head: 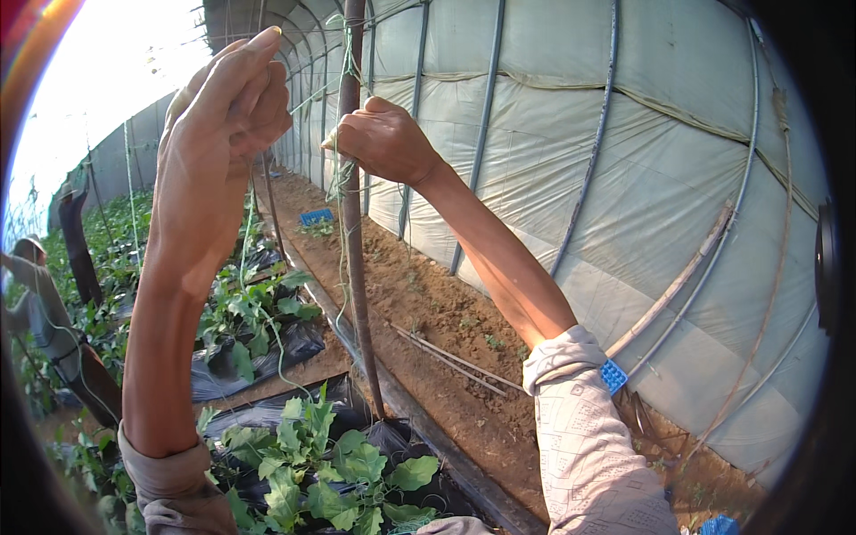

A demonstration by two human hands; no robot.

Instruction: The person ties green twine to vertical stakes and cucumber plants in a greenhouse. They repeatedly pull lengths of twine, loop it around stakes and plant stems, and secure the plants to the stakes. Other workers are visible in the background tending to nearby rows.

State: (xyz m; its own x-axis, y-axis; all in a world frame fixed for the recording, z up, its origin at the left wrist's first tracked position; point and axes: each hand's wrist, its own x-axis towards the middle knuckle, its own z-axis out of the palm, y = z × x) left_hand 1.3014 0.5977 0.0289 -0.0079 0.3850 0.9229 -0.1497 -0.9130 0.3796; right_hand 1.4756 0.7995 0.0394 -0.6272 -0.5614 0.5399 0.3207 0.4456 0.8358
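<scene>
A slim upright pole [356, 267] stands before me, with pale green twine [347, 50] wound and knotted about its upper part. My left hand [231, 100] is raised left of the pole, fingers curled. A taut strand of the twine runs between it and the pole; the exact grip is hidden by the fingers. Across the front of the pole, my right hand [384, 140] is closed in a fist on the twine, with loose strands hanging below. Leafy green plants [328, 461] grow at the pole's foot through black plastic film [267, 354], and a strand trails down to them.
Plastic sheeting [535, 167] over curved metal ribs walls the right side. Bare soil [428, 307] with two thin sticks [455, 358] lies beside it. Blue trays [316, 217] rest on the ground. A person [57, 328] stands among the plants at far left. Twine [130, 187] hangs between rows.
</scene>
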